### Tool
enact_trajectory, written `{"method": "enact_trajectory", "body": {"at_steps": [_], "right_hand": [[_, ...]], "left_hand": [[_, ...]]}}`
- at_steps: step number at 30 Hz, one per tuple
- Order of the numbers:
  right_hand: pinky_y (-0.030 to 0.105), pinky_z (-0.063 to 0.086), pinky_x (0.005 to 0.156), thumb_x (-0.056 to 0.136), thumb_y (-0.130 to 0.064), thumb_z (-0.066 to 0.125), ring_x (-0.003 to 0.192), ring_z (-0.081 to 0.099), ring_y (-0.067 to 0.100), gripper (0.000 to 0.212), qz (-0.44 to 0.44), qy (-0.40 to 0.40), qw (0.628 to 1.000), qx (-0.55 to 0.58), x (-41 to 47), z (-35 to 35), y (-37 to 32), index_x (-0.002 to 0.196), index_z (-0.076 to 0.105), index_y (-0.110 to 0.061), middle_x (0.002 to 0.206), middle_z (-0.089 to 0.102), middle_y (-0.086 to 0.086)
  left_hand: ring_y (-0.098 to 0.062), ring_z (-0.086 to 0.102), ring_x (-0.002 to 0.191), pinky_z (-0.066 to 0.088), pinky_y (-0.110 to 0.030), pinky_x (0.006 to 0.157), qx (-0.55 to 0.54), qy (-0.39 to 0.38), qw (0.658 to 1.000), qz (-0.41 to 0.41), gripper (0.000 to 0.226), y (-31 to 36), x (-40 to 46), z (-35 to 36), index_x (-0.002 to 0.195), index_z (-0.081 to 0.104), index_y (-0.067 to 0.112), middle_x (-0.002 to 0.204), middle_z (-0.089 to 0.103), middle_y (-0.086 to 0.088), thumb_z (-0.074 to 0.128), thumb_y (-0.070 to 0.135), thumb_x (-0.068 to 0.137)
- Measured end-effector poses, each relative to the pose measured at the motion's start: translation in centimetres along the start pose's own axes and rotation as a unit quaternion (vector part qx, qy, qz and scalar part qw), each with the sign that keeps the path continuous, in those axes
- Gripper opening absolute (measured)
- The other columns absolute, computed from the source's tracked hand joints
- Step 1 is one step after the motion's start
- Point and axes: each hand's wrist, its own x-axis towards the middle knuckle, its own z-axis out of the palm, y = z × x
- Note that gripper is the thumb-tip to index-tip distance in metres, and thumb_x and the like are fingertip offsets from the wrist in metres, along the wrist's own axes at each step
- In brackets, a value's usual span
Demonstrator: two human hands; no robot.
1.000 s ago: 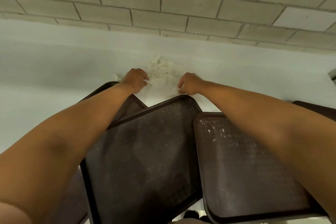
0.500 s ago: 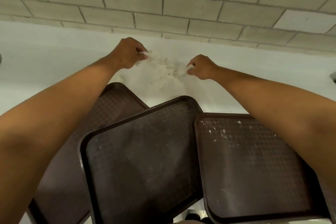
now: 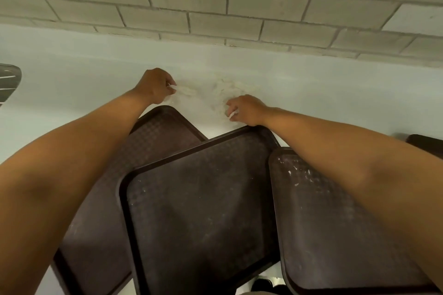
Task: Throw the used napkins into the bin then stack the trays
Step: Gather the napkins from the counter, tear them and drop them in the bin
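The left hand (image 3: 154, 85) pinches a napkin strip, and the right hand (image 3: 244, 109) pinches another. Both sit at the napkins (image 3: 223, 93) heaped near the back edge of the worktop (image 3: 72, 74), beyond the trays (image 3: 203, 211). Best to bunch the whole heap together, so no scraps fall on the way to the bin.

White table (image 3: 72, 84) carries napkin pile (image 3: 223, 91), 3 overlapping brown trays (image 3: 203, 211) near front edge.

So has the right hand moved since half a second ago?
Yes. The right hand has come back toward the middle tray, now just at its far corner, pinching a napkin scrap.
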Motion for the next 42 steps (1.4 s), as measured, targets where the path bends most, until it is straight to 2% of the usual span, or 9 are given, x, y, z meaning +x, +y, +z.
{"method": "enact_trajectory", "body": {"at_steps": [7,12,17,20,23,26,30,39,42], "right_hand": [[0.027,0.042,0.089,0.091,-0.024,0.070,0.112,0.062,0.020,0.015,0.012,0.044,0.999,-0.013,-0.4,0.3,0.5,0.104,0.077,-0.023,0.125,0.066,-0.002],[0.026,0.039,0.082,0.091,-0.025,0.072,0.104,0.061,0.020,0.024,0.035,0.064,0.997,0.023,-0.8,0.5,1.1,0.114,0.068,-0.021,0.118,0.067,0.000],[0.028,0.043,0.085,0.090,-0.023,0.073,0.105,0.061,0.020,0.026,0.047,0.057,0.996,0.044,-1.5,-0.1,1.8,0.116,0.070,-0.020,0.120,0.067,0.001],[0.026,0.041,0.081,0.090,-0.021,0.075,0.097,0.062,0.020,0.021,0.043,0.064,0.995,0.057,-2.4,-1.9,2.4,0.110,0.075,-0.017,0.109,0.069,0.003],[0.026,0.041,0.080,0.089,-0.021,0.075,0.096,0.062,0.020,0.019,0.044,0.070,0.994,0.066,-3.4,-4.8,2.9,0.108,0.075,-0.019,0.108,0.068,0.002],[0.023,0.041,0.080,0.089,-0.023,0.076,0.093,0.059,0.013,0.018,0.047,0.083,0.993,0.075,-4.8,-7.6,3.3,0.106,0.076,-0.023,0.105,0.067,-0.003],[0.018,0.040,0.072,0.088,-0.023,0.078,0.080,0.056,0.001,0.014,0.044,0.119,0.988,0.083,-6.7,-10.7,3.8,0.102,0.076,-0.026,0.093,0.064,-0.013],[0.006,0.040,0.061,0.089,-0.021,0.077,0.071,0.057,0.006,0.017,0.037,0.178,0.973,0.141,-11.4,-14.2,4.4,0.105,0.077,-0.020,0.079,0.060,-0.014],[0.001,0.040,0.059,0.089,-0.022,0.077,0.066,0.060,-0.004,0.019,0.035,0.180,0.969,0.163,-13.1,-14.5,4.8,0.108,0.077,-0.021,0.078,0.062,-0.019]], "left_hand": [[-0.018,0.062,0.088,0.043,-0.027,0.079,0.005,-0.058,0.998,-0.032,0.015,-1.5,-0.2,2.1,0.096,0.078,0.010,0.094,0.073,-0.006,0.079,0.017,0.082],[-0.017,0.062,0.081,0.046,-0.027,0.075,0.014,-0.071,0.997,-0.034,0.015,-0.7,0.2,2.2,0.091,0.079,0.011,0.090,0.076,-0.008,0.081,0.012,0.076],[-0.024,0.065,0.104,0.048,-0.026,0.087,0.010,-0.057,0.997,-0.043,0.023,-0.1,0.6,2.7,0.096,0.079,0.008,0.104,0.074,-0.009,0.072,0.002,0.076],[-0.025,0.066,0.103,0.050,-0.025,0.080,-0.009,-0.053,0.997,-0.056,0.030,0.7,0.2,2.8,0.094,0.079,0.008,0.102,0.074,-0.009,0.070,-0.004,0.069],[-0.026,0.065,0.103,0.050,-0.027,0.082,-0.040,-0.027,0.997,-0.051,0.028,1.3,-0.1,2.7,0.096,0.079,0.007,0.106,0.073,-0.010,0.063,-0.006,0.076],[-0.026,0.067,0.100,0.047,-0.024,0.084,-0.065,-0.009,0.997,-0.036,0.026,2.2,-0.2,1.9,0.101,0.077,0.007,0.110,0.073,-0.012,0.060,-0.003,0.084],[-0.025,0.063,0.112,0.042,-0.022,0.088,-0.061,0.001,0.998,-0.003,0.026,4.0,-0.5,0.2,0.109,0.076,0.009,0.119,0.070,-0.011,0.064,0.004,0.086],[-0.014,0.061,0.097,0.047,-0.020,0.069,-0.116,-0.003,0.993,0.029,0.026,9.3,-2.3,-3.3,0.112,0.075,0.013,0.111,0.069,-0.001,0.074,0.012,0.087],[-0.011,0.063,0.093,0.046,-0.016,0.063,-0.148,-0.019,0.988,0.030,0.025,11.0,-3.3,-3.9,0.111,0.075,0.016,0.109,0.070,0.001,0.076,0.015,0.086]]}}
